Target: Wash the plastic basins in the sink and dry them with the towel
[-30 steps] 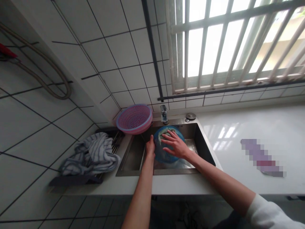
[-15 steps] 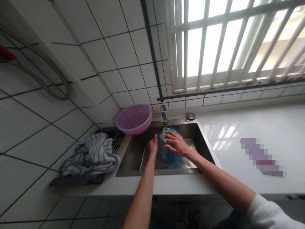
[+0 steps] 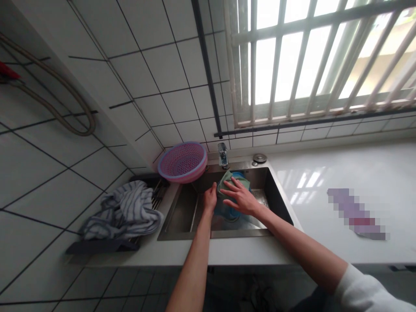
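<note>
Inside the steel sink (image 3: 182,221) is a round, see-through blue basin (image 3: 224,211), tilted towards me. My left hand (image 3: 210,198) is closed on its left rim, thumb up; the fingers behind the rim are hidden. A green cloth (image 3: 242,183) is spread over the basin's upper part. My right hand (image 3: 242,197) lies on this cloth with its fingers stretched out and apart, palm down. The palm side and whatever is under it cannot be seen.
A tap (image 3: 222,154) stands behind the basin, with a drain strainer (image 3: 260,158) to its right. A pink colander (image 3: 183,162) rests at the sink's back left corner. A striped towel (image 3: 130,208) lies on a rack at left. Something pixelated (image 3: 357,214) is on the right counter.
The green cloth has spread out wider over the basin's upper part. My right hand has shifted slightly down and left, and my left hand slightly to the right.
</note>
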Available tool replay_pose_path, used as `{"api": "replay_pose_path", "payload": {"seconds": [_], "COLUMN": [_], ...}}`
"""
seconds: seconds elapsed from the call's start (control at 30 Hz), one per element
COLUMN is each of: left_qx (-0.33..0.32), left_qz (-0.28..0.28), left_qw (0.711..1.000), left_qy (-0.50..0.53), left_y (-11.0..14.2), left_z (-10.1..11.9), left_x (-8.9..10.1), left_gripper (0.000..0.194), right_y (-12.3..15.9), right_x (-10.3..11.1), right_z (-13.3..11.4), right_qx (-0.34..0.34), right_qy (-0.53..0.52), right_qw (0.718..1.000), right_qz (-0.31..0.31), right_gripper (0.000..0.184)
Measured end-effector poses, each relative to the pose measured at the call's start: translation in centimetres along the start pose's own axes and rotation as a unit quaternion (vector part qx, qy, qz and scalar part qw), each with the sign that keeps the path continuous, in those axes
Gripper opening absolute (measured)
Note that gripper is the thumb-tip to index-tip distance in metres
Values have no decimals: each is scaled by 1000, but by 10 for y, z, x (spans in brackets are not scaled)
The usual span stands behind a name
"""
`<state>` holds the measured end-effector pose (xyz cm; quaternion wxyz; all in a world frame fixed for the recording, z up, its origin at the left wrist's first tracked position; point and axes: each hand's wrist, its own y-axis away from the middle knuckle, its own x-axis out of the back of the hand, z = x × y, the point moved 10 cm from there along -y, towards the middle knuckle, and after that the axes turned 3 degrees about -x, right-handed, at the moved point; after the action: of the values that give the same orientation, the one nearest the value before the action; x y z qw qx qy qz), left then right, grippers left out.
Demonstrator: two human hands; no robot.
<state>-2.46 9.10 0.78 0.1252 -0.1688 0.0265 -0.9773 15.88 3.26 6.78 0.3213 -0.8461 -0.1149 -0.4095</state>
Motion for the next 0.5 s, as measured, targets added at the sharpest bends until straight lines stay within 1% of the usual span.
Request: {"api": "replay_pose_path", "payload": {"seconds": [0.07,0.13,0.2,0.27,0.3,0.33,0.4,0.47,0.5], "left_qx": [7,18,-6,-48,-57,-54,-22,11,21], "left_qz": [-28,-52,-37,1,10,11,-8,-25,-24], "left_qw": [999,998,999,996,996,996,998,998,999], "left_qy": [33,28,-25,-69,-74,-71,-60,-49,-40], "left_y": [1,2,1,-2,-3,-5,-6,-6,-5], "left_z": [-2,-3,3,13,15,14,7,0,-2], "left_x": [-7,-11,-5,5,9,11,10,8,9], "left_gripper": [71,64,48,33,29,29,39,55,62], "right_y": [0,-1,0,2,3,4,5,4,2], "right_x": [-2,-5,-12,-22,-28,-33,-39,-37,-34], "right_z": [-6,-3,-3,-15,-23,-31,-43,-41,-34], "right_qx": [9,-6,-2,33,54,73,99,106,99], "right_qy": [6,14,23,28,29,28,21,8,0], "right_qw": [1000,1000,1000,998,997,995,992,991,992], "right_qz": [-4,-6,-16,-37,-48,-58,-75,-82,-79], "right_gripper": [49,49,51,52,52,51,50,48,48]}}
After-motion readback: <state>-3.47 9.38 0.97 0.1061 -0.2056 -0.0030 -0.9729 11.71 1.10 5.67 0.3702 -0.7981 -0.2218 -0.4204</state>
